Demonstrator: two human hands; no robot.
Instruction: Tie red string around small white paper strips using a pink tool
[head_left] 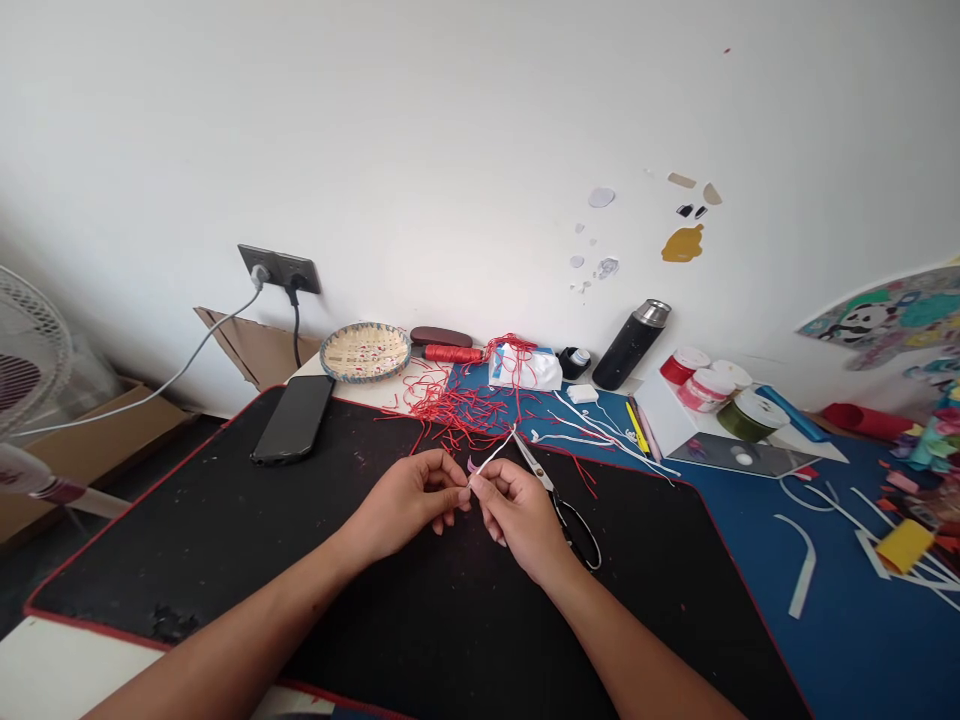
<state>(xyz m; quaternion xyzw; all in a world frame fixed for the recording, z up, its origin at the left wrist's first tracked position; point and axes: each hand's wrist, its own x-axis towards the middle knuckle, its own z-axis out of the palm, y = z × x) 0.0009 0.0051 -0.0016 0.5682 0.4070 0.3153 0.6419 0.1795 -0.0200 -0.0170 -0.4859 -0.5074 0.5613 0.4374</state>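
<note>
My left hand [416,503] and my right hand [521,515] meet at their fingertips above the black mat [420,620]. Both pinch the lower end of a thin white cord [495,453], which slants up and right from between them. A small purple piece [471,466] shows at the fingertips; its shape is mostly hidden. Scissors [537,468] with black handles lie partly behind my right hand, blades pointing away from me. Cut red threads [457,412] are heaped just beyond both hands.
A phone [295,420] and a woven basket [365,352] are at the left. Along the wall stand a tissue pack [525,368], a black flask [632,345] and a white box [720,432] with thread spools. White strips [804,570] litter the blue surface. A fan [34,350] stands far left.
</note>
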